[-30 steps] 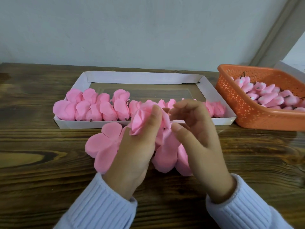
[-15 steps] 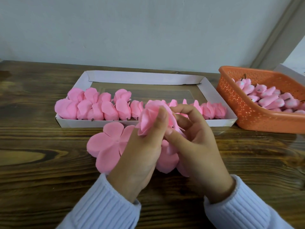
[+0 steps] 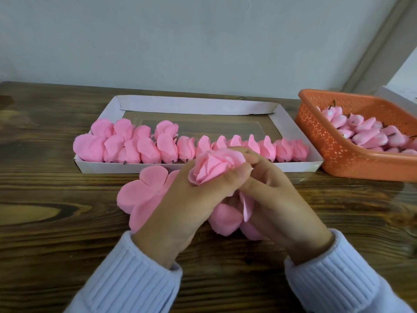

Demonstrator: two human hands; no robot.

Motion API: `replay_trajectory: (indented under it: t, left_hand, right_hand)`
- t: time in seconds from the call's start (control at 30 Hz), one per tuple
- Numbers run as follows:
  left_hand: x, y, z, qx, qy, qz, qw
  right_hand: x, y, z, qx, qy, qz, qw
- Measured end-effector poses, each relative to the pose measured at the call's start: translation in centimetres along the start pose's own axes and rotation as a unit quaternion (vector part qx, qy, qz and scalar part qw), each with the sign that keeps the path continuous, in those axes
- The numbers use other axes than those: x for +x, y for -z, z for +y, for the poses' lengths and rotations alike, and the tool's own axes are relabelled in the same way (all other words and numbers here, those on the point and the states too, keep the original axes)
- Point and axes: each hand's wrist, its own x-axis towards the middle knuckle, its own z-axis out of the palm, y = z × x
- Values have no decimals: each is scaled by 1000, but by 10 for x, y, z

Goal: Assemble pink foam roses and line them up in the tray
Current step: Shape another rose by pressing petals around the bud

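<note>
I have the left hand (image 3: 180, 206) curled tight round a pink foam rose (image 3: 214, 168) held above the desk (image 3: 56, 211) just before the near rim of the white tray (image 3: 293, 168), the right hand (image 3: 275, 199) pinching its loose outer petals, with finished roses (image 3: 146, 150) lined along that near edge.

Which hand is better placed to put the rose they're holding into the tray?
Probably the left hand: its thumb and fingers grip the rose by its head, while the right hand pinches its lower petals. The tray has free space behind the front row, straight ahead of the left hand.
</note>
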Motion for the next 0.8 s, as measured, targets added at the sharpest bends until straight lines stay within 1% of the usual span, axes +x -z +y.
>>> replay_trajectory:
  t: [0.07, 0.17, 0.23, 0.3, 0.33, 0.4, 0.47, 0.53, 0.6, 0.67, 0.8]
  left_hand:
    - [1, -1, -2, -5, -3, 2, 1000]
    - [2, -1, -2, -34, -9, 55, 998]
    - [3, 1, -2, -42, -20, 85, 995]
    - [4, 2, -2, -45, -34, 93, 994]
    - [4, 3, -2, -48, -40, 93, 994]
    - [4, 3, -3, -45, -50, 95, 993]
    - [4, 3, -3, -34, -56, 95, 993]
    - [4, 2, -3, -24, -58, 94, 994]
    - [3, 1, -4, -4, -56, 98, 994]
    - [2, 1, -5, 26, -56, 96, 993]
    - [0, -1, -5, 87, -60, 55, 993]
  right_hand:
    - [1, 0, 0, 5, -9, 3, 1000]
    - [2, 3, 0, -15, -32, 19, 999]
    - [3, 5, -2, -44, -47, 48, 997]
    - [3, 7, -4, -65, -33, 84, 994]
    - [2, 8, -4, -88, -15, 100, 991]
    - [1, 11, -2, -183, 40, 137, 973]
    - [0, 11, 0, -276, 119, 171, 938]
    - [-1, 10, 1, -326, 195, 194, 905]
    - [-3, 7, 2, -356, 250, 208, 876]
    - [-4, 5, 2, -369, 285, 215, 858]
    - [-6, 3, -1, -361, 327, 222, 845]
